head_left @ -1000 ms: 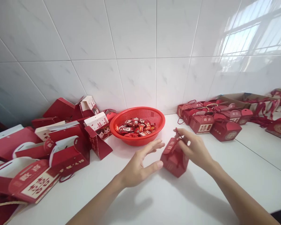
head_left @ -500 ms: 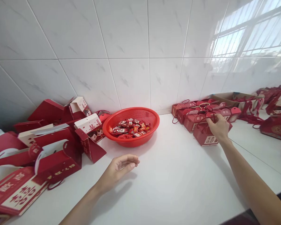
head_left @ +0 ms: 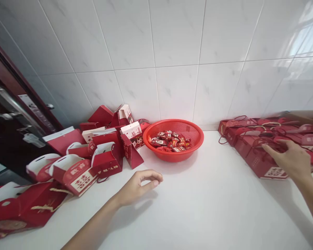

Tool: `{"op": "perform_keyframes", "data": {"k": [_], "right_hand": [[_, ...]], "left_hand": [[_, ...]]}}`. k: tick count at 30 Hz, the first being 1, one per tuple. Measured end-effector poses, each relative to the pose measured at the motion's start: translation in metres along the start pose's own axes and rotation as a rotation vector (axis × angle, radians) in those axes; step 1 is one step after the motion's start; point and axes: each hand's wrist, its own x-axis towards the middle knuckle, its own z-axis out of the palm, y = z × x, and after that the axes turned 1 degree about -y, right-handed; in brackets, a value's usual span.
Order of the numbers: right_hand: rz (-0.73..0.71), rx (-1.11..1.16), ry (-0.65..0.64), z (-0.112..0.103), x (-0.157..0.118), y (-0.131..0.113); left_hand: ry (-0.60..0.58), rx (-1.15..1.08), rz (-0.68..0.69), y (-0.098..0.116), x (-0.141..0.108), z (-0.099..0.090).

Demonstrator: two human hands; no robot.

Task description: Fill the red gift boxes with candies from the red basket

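My left hand [head_left: 139, 187] hovers over the white table in front of a red plastic basket [head_left: 173, 158]. Its fingers are loosely curved, with a gap to the thumb and nothing between them. Red wrapped candies [head_left: 170, 141] lie in the basket. At the right, my right hand [head_left: 293, 158] is just above the front red gift box [head_left: 263, 163], thumb and fingers apart. That box is closed, stands upright and carries a cream label. Its row-mates, closed red gift boxes [head_left: 231, 133] with cord handles, stand behind and beside it.
Several open red gift boxes [head_left: 108, 159] crowd the left side, some tipped. A larger red box with a straw-coloured cord [head_left: 45, 208] sits nearer at far left. Tiled wall [head_left: 177, 93] backs the table [head_left: 187, 205]. A dark door with a metal handle [head_left: 7, 99] is at left.
My right hand has let go of the gift box's handle and its fingers have spread. The view has swung left, bringing the door in. My left hand stays near the basket.
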Motion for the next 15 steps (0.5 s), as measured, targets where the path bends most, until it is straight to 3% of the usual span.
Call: {"op": "perform_keyframes", "data": {"k": [5,9,11,15], "right_hand": [[0.017,-0.168,0.078,-0.021,-0.010,-0.020],[-0.201,0.031,0.107,-0.024,-0.033,-0.068],[-0.318,0.131,0.016,-0.016,-0.050,-0.096],[-0.620,0.331,-0.304,0.013,-0.090,-0.145]], "left_hand": [[0.266,0.244,0.050,0.003,-0.015,-0.040],[0.629,0.599,0.062,0.005,-0.028,-0.088],[0.756,0.780,-0.014,0.005,-0.033,-0.112],[0.715,1.018,-0.231,-0.002,-0.033,-0.149]]}}
